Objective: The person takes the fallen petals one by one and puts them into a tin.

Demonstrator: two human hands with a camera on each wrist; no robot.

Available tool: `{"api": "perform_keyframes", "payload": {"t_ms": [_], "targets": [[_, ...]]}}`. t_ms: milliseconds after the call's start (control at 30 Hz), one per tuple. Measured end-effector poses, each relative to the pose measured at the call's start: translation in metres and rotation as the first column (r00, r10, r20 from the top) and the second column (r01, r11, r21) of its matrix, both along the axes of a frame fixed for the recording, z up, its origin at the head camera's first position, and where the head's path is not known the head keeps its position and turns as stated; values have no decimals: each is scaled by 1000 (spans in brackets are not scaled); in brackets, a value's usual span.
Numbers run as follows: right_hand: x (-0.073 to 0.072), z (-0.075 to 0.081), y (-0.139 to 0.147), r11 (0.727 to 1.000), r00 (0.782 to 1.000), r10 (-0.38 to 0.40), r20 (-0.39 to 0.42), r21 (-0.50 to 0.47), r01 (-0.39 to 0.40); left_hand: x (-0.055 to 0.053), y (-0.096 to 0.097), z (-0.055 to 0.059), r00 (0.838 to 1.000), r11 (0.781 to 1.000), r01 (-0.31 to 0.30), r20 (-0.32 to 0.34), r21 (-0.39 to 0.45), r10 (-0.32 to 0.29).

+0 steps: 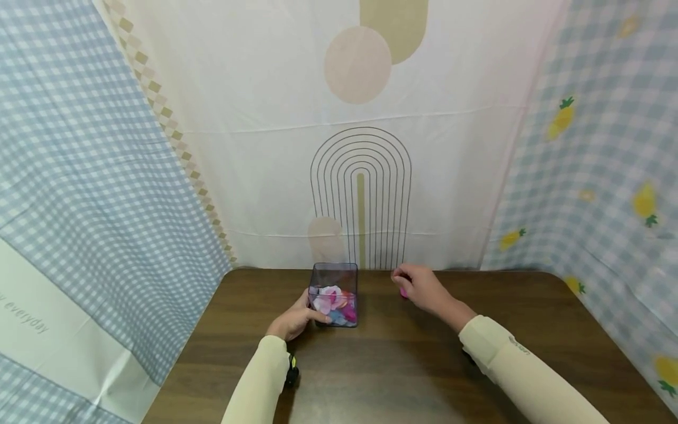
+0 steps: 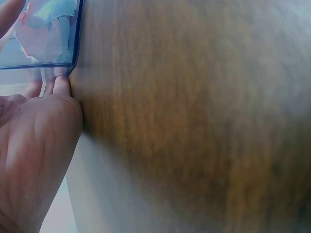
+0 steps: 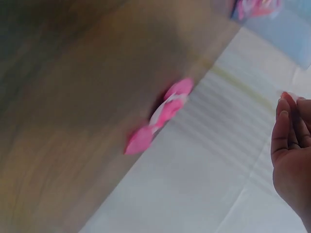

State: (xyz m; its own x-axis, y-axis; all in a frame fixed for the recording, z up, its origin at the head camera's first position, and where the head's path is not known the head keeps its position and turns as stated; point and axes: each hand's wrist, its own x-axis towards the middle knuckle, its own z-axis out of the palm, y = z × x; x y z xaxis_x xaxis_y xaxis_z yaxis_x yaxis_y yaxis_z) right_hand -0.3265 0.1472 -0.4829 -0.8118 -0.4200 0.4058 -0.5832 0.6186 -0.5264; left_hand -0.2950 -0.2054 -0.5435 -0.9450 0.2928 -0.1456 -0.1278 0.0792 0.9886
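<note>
A clear, dark-edged plastic box (image 1: 333, 269) stands on the wooden table, a pile of pink, white, blue and magenta fabric flowers (image 1: 333, 301) inside. My left hand (image 1: 293, 320) grips its left side, thumb along the near face. In the left wrist view the fingers (image 2: 60, 86) reach under the box's edge. To the right of the box, my right hand (image 1: 422, 288) is above the table's far edge, fingers bent toward the thumb. A pink bow (image 3: 166, 112) lies below it on the tabletop. I cannot tell whether the fingertips pinch something small.
The brown wooden table (image 1: 381, 377) ends at a white patterned cloth (image 1: 450, 194) hanging right behind it. Checked cloths hang at both sides, a blue one (image 1: 95, 147) on the left and one with pineapples (image 1: 598, 176) on the right. A black strap device (image 1: 292, 374) is on the left wrist.
</note>
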Motion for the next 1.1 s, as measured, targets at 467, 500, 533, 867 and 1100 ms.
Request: {"api": "perform_keyframes", "payload": {"t_ms": [467, 500, 533, 867, 1100], "targets": [[24, 2, -22, 995, 996, 77, -49, -60, -80, 1, 1, 0, 999, 1000, -24, 35, -11, 25], [24, 2, -23, 995, 996, 73, -42, -63, -76, 1, 1, 0, 999, 1000, -22, 32, -15, 23], [24, 3, -23, 995, 997, 69, -33, -66, -71, 1, 1, 1, 999, 1000, -21, 32, -15, 22], [19, 24, -55, 987, 995, 97, 11, -129, -95, 1, 2, 1, 999, 999, -41, 16, 20, 41], [13, 34, -90, 986, 990, 115, -77, -115, -123, 1, 3, 2, 999, 1000, -27, 18, 5, 27]]}}
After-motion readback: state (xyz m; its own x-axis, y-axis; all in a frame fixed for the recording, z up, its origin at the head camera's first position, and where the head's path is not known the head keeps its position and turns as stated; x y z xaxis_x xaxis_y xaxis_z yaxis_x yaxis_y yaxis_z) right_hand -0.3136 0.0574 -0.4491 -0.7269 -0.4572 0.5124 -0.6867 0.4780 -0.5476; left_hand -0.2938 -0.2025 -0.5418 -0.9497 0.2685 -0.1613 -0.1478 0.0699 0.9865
